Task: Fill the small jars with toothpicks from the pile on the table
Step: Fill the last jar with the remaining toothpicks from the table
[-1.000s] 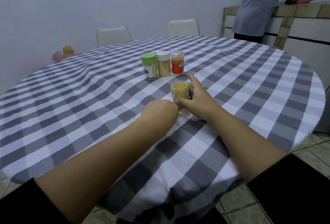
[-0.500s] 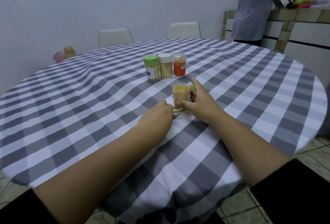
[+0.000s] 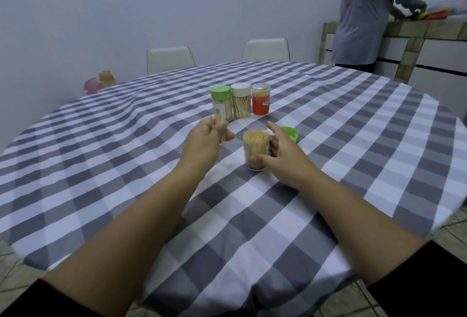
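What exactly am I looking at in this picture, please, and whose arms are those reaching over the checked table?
There is no machine: a person wears a camera on the head, so you look down along their own arms. The left hand is raised and pinches a small bunch of toothpicks. The right hand steadies an open jar already packed with toothpicks, standing on the checked tablecloth. A green lid lies just behind that hand. Farther back stand three closed jars in a row. Another person stands at a counter in the background.

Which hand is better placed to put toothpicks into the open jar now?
Probably the left hand: it pinches toothpicks raised beside the open jar. The right hand holds that jar.
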`<state>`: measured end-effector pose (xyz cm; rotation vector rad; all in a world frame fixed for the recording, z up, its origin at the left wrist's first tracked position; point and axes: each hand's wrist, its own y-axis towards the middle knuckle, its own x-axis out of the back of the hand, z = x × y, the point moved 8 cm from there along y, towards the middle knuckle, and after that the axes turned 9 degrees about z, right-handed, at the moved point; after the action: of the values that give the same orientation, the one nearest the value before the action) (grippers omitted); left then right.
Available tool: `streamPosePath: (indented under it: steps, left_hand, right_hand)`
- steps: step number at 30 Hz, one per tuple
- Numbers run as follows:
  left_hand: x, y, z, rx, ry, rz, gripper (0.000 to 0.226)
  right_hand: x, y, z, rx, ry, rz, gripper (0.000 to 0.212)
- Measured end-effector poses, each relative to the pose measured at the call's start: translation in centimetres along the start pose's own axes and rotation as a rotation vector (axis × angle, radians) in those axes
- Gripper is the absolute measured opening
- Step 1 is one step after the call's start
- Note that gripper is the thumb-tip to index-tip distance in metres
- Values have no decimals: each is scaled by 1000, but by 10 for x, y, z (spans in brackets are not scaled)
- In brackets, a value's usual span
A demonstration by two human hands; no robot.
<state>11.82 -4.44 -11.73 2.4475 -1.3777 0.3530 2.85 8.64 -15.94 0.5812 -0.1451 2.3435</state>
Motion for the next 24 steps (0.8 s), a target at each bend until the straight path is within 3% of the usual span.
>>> streamPosePath:
  steps: [3,6,11,18,24]
  left_hand:
    - [7,6,-11,-51,-273,-104,21]
    - [0,11,-24,-114,-384,-110,20]
    - [-23,13,-24,-116,-340,27,19]
    - [-35,15,9,144,-302,187,9]
    - [-35,14,12,124,-261,257,9]
  right_hand:
    - [-8,-1,3,18,-5,42,88]
    - [-12,-2,4,30,7,61,87]
    - [-14,-3,7,52,-6,59,84]
    - [-14,-2,7,74,9,63,87]
    - [-14,-4,10,75,7,69,86]
